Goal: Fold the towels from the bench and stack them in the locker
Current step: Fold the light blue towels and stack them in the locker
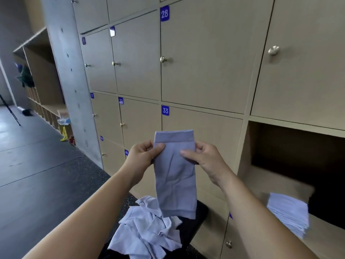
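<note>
Towel [175, 176], left hand [143, 156] (also right hand [207, 158])

The open locker [298, 156] at right has free dark space across its upper part. A stack of folded towels [288, 214] occupies its lower front edge. Closed doors [203, 62] block all other compartments. Loose towels [147, 228] cover the bench [192, 234] below.

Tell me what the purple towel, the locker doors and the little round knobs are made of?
The towel looks like thin soft cloth, maybe cotton: it hangs limp and creased. The locker doors look like matte beige wood-look board, with faint grain streaks; real wood is possible. The knobs look like polished metal: they glint.
</note>
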The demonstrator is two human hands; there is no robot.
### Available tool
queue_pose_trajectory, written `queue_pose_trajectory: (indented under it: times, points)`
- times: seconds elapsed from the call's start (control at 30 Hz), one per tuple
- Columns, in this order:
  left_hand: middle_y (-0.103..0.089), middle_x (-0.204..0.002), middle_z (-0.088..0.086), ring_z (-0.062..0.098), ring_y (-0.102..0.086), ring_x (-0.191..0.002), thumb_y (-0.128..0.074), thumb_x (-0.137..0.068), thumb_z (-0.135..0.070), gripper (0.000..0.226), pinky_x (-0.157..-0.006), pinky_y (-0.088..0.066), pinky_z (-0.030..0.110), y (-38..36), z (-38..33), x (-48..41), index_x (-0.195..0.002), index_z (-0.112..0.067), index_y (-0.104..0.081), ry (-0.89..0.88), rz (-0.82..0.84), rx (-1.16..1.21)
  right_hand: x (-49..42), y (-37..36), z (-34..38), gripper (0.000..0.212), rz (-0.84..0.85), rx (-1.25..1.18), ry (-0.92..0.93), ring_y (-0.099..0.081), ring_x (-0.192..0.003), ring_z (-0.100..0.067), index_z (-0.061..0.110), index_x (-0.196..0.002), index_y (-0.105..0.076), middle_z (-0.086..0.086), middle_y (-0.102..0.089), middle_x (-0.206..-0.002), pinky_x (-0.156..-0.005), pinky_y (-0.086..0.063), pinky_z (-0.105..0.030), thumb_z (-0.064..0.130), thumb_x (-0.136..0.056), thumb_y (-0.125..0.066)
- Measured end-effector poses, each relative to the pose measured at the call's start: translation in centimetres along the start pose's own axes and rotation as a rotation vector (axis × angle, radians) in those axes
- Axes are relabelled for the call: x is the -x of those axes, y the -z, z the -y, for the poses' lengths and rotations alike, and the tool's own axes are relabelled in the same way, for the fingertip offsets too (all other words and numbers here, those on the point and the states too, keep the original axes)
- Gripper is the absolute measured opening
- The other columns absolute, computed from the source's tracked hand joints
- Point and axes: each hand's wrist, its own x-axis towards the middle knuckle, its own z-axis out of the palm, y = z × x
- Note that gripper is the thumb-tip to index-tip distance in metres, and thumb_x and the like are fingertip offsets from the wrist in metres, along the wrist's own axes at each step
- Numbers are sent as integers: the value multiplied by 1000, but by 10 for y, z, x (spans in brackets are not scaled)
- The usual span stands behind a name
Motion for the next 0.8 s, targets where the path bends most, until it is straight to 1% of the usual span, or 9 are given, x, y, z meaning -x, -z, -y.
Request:
queue_pose_trajectory:
  times: [0.17, 0.27, 0.33, 0.4, 0.47, 0.57, 0.63, 0.7, 0.8]
  points:
    - [-73, -105, 17, 27, -68, -98, -65, -87, -18, 24, -94, -53, 44, -26, -38, 3, -107, -5, -70, -107, 44, 64, 24, 21, -7, 6, 51, 200, -126, -67, -74, -12, 5, -85, -69, -2, -72, -82, -67, -55, -20, 0, -83, -70]
    - [-73, -107, 15, 25, -70, -99, -71, -77, -25, 38, -88, -57, 37, -33, -55, 8, -110, -4, -69, -171, 139, 43, 24, 29, 8, 6, -10, 175, -70, -69, -76, -15, -1, -88, -70, -8, -74, -84, -68, -55, -24, 3, -87, -67]
    - [-75, -103, 10, 23, -72, -97, -82, -75, -26, 38, -79, -58, 30, -33, -58, 11, -106, -6, -70, -154, 233, -62, 21, 31, 26, 13, -28, 183, -21, -67, -82, -20, -7, -94, -69, -17, -73, -92, -76, -53, -32, 4, -87, -67]
    - [-75, -103, 8, 22, -72, -96, -86, -72, -24, 39, -78, -57, 27, -33, -55, 12, -104, -8, -71, -126, 304, -173, 21, 31, 43, 14, -21, 203, 28, -66, -83, -20, -6, -95, -70, -19, -72, -94, -77, -52, -33, 5, -86, -67]
    - [-76, -100, 9, 23, -72, -94, -80, -74, -22, 32, -78, -57, 29, -33, -52, 12, -101, -8, -73, -119, 286, -196, 20, 33, 57, 6, 2, 217, 62, -65, -79, -15, 1, -87, -72, -11, -72, -85, -71, -51, -27, 5, -87, -67]
    - [-76, -85, 7, 19, -71, -80, -69, -84, -13, 8, -71, -56, 29, -35, -54, 14, -90, -10, -74, -150, 223, -185, 22, 37, 69, 21, 41, 285, 95, -62, -68, -5, 13, -80, -73, 1, -71, -73, -61, -48, -19, -1, -89, -60]
    - [-74, -77, 5, 15, -67, -68, -59, -91, 4, 18, -62, -53, 24, -36, -58, 14, -88, -6, -73, -178, 209, -239, 23, 43, 71, 28, 21, 343, 98, -62, -68, -8, 13, -86, -75, -6, -73, -79, -59, -49, -21, -3, -92, -53]
    - [-73, -80, 12, 15, -67, -69, -56, -92, 6, 17, -63, -53, 23, -37, -60, 13, -93, 0, -72, -156, 215, -239, 24, 48, 71, 26, 6, 326, 89, -64, -66, -10, 11, -92, -75, -6, -74, -83, -57, -49, -22, -1, -93, -52]
    - [-73, -96, 21, 23, -69, -83, -54, -95, 4, 18, -76, -59, 29, -39, -58, 12, -101, 2, -71, -109, 237, -193, 25, 53, 67, 24, 5, 331, 76, -65, -66, -9, 14, -92, -74, 1, -74, -81, -55, -50, -23, 1, -94, -54]
